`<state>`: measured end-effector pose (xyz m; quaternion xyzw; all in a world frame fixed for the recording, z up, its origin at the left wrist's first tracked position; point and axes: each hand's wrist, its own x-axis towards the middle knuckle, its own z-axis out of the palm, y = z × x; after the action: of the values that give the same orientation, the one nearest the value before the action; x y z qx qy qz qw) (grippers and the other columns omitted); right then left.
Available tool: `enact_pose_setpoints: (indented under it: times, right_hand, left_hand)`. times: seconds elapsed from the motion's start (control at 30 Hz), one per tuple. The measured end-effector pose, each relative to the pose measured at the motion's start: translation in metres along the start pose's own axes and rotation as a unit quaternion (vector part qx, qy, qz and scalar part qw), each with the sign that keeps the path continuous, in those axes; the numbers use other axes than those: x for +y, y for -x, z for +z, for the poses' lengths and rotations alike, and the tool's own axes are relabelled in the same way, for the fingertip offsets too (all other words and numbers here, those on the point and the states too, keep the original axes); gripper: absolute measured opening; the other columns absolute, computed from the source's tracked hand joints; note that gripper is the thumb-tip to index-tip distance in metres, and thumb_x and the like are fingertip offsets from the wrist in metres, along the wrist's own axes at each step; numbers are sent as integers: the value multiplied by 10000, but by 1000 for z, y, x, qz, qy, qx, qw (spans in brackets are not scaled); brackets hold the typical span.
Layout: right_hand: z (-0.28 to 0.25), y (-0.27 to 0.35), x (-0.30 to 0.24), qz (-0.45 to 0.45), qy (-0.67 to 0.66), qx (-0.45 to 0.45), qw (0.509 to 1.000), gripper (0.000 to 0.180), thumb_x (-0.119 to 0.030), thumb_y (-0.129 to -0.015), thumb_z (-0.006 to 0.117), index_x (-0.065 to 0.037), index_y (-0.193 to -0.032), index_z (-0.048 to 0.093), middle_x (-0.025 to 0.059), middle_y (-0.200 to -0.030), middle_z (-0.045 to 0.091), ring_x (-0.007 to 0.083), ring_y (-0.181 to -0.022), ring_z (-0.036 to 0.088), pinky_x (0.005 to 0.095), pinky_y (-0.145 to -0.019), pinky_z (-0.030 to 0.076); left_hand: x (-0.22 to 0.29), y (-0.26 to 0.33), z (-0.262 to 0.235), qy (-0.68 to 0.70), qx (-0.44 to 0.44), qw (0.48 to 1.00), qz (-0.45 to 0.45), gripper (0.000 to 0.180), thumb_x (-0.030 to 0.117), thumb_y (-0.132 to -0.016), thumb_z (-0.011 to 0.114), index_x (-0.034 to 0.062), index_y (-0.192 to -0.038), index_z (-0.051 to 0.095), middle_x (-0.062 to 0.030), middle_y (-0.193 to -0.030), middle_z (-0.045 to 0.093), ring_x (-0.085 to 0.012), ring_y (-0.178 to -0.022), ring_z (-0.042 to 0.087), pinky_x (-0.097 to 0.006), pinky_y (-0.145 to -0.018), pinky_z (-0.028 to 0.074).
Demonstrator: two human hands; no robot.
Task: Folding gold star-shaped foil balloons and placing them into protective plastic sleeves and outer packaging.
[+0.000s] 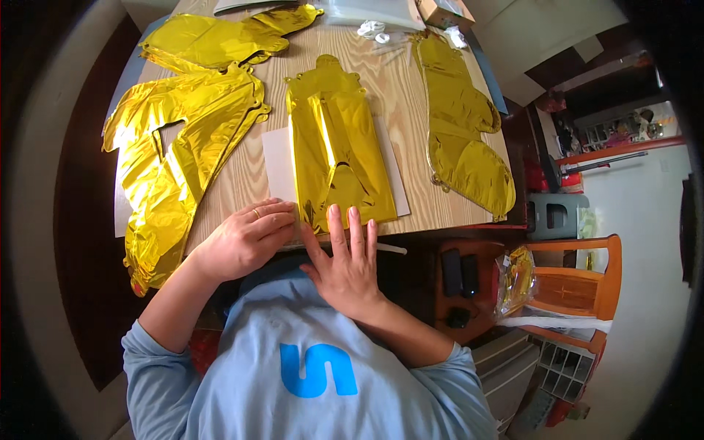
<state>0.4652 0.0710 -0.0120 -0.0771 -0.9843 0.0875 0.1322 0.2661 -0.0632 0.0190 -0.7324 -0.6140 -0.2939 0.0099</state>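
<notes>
A gold foil balloon [334, 139], flat and partly folded, lies on a pale sheet [279, 165] in the middle of the wooden table. At its near left corner is my left hand [249, 238], with its fingers bent together at the foil's edge; the fingertips' grip is partly hidden. My right hand [345, 264] lies open with spread fingers, its fingertips resting on the balloon's near edge. To the left a large flat gold balloon [172, 139] hangs over the table's near edge. Another gold balloon [213, 44] is behind it, and a further curved gold balloon [458, 128] lies on the right.
At the far side of the table [249, 158] are clear plastic bags [374, 13], a white coil [372, 30] and a cardboard box [444, 13]. A wooden chair [572, 286] with a bag of gold foil [517, 279] stands at the right, near a grey stool [557, 216].
</notes>
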Motion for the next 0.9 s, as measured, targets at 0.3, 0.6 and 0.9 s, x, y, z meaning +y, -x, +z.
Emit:
enact_pose_setpoints:
  times: [0.3, 0.6, 0.9]
  right_hand:
    - [-2, -3, 6, -22, -1, -18, 1000, 798, -430, -908, 647, -131, -1572, 320, 288, -1595, 263, 527, -1452, 265, 674, -1172, 193]
    - [1, -2, 15, -51, -17, -2, 999, 749, -377, -907, 657, -48, -1513, 364, 282, -1595, 275, 523, -1445, 284, 693, -1166, 194]
    - [1, -1, 17, -52, -14, -2, 999, 716, -346, -913, 668, -119, -1517, 356, 263, -1590, 282, 521, -1445, 278, 735, -1146, 176]
  left_hand:
    - [-2, -4, -1, 25, -1, 1000, -3, 437, 96, -697, 707, 14, -1125, 677, -160, -1167, 642, -355, -1134, 643, -496, -1012, 519]
    - [2, -13, -1, -17, -25, 1000, -4, 483, 208, -703, 745, 58, -1157, 677, -117, -1245, 617, -292, -1068, 613, -438, -915, 503]
    - [-2, -39, 10, -38, -21, 997, -64, 454, 233, -836, 725, 38, -1238, 648, -161, -1261, 623, -341, -1153, 606, -464, -985, 493]
